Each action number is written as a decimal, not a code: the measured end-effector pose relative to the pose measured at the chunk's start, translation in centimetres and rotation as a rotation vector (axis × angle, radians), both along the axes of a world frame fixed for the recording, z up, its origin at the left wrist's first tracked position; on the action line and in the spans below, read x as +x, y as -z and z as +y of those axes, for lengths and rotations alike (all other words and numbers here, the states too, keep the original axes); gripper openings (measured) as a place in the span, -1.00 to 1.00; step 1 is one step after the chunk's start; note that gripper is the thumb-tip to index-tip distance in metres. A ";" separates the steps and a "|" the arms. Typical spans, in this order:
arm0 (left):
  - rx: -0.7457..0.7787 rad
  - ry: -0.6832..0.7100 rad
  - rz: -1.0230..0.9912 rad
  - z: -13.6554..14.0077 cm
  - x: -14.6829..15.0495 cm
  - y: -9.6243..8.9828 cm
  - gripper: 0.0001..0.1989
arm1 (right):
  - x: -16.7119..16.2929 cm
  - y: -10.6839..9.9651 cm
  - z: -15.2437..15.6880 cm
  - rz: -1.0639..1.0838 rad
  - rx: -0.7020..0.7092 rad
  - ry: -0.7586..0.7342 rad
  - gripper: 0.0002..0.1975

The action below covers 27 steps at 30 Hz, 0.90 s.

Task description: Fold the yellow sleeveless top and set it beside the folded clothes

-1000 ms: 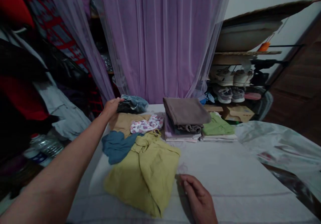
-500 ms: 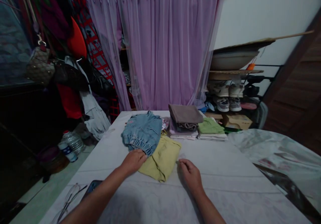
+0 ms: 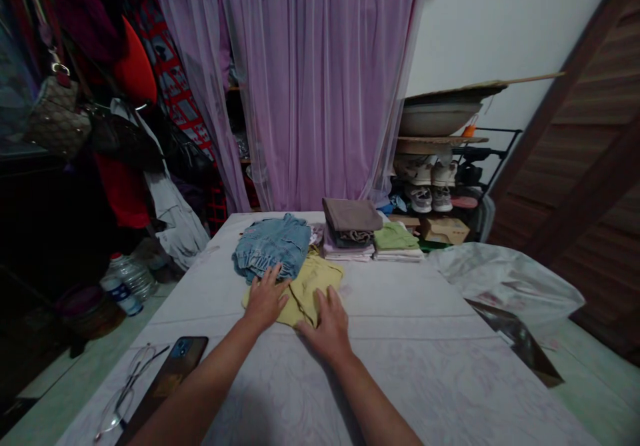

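A yellow-green garment [image 3: 313,281] lies on the cloth-covered table, partly under a pair of denim shorts [image 3: 275,243] with an elastic waistband. My left hand [image 3: 267,297] rests on the yellow-green garment by the waistband, fingers spread. At the garment's near right edge is my right hand [image 3: 327,323], its fingers apart and touching the fabric. Behind them stands a stack of folded clothes topped by a brown piece [image 3: 353,214]. Beside that stack, a green folded cloth [image 3: 396,237] lies on white folded pieces.
Eyeglasses [image 3: 123,393] and a phone [image 3: 175,373] lie at the table's near left. Bags and clothes hang at the left, above water bottles [image 3: 131,277]. Purple curtains [image 3: 320,99] hang behind. A shoe rack [image 3: 435,179] stands back right, with a silvery plastic cover [image 3: 510,286] beside the table.
My right hand has moved left onto the yellow-green garment and its fingers have spread. My left hand's fingers have also spread, off the shorts' hem. The view has shifted right.
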<state>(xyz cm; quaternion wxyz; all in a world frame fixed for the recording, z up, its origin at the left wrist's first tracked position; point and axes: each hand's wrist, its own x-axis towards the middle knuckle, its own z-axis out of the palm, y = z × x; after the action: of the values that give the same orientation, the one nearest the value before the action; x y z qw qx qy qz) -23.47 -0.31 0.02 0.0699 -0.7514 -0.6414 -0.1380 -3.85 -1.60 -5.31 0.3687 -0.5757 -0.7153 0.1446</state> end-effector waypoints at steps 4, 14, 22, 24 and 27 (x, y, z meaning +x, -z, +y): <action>-0.161 -0.234 -0.081 2.2 -2.9 -0.3 -0.49 | -0.2 -2.6 0.6 -0.182 -0.121 -0.036 -0.74; -0.259 -0.344 -0.238 0.6 -1.2 1.3 -0.58 | 17.0 0.5 2.7 0.139 0.101 0.108 -0.62; -0.118 -0.431 -0.388 -1.3 6.8 2.9 -0.39 | 13.3 -1.6 0.6 -0.127 0.148 0.087 -0.57; -0.134 -0.457 -0.363 -1.5 7.4 2.9 -0.43 | 11.7 -3.0 0.7 -0.249 0.083 0.096 -0.53; -0.105 -0.470 -0.327 -1.8 7.8 2.7 -0.58 | 10.4 -4.3 1.4 -0.340 -0.021 0.057 -0.55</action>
<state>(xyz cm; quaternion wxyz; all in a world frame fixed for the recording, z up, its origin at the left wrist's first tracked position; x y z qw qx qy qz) -15.64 -2.09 -2.69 -0.0435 -0.5526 -0.8069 -0.2039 6.55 -0.23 -1.03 0.2401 -0.6157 -0.7494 0.0420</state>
